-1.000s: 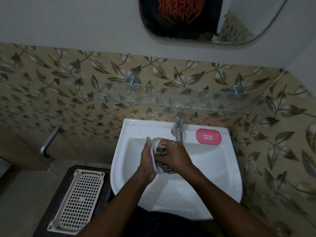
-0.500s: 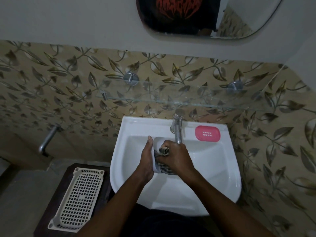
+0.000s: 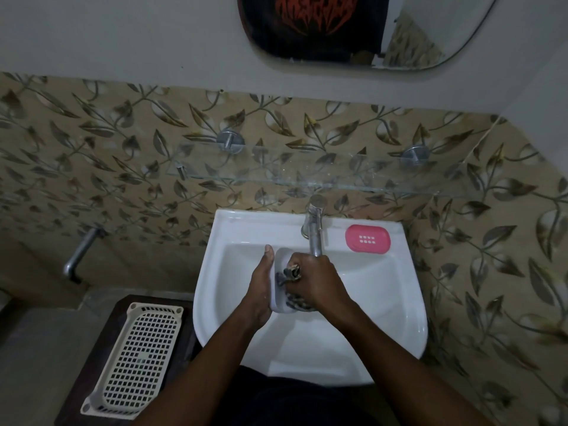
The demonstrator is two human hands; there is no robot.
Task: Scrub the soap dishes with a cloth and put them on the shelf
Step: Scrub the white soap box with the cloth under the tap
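Observation:
Over the white sink (image 3: pixel 384 333), my left hand (image 3: pixel 261 287) grips a white soap dish (image 3: pixel 281 262) on edge, its hollow facing right. My right hand (image 3: pixel 316 281) presses a bunched checked cloth (image 3: pixel 290 273) into that hollow. Most of the dish and cloth are hidden between the hands. A pink soap dish (image 3: pixel 368 239) lies flat on the sink's back right rim. The glass shelf (image 3: pixel 322 176) hangs on the tiled wall above the sink with nothing on it.
A chrome tap (image 3: pixel 314 229) juts over the basin just above my right hand. A cream perforated basket (image 3: pixel 135 358) rests on a dark stool left of the sink. A wall spout (image 3: pixel 80 253) sticks out at left. A mirror (image 3: pixel 353 29) hangs above.
The view has shifted slightly; the cloth hand has worked a little against the white dish. Both hands stay over the basin; the pink dish has not moved.

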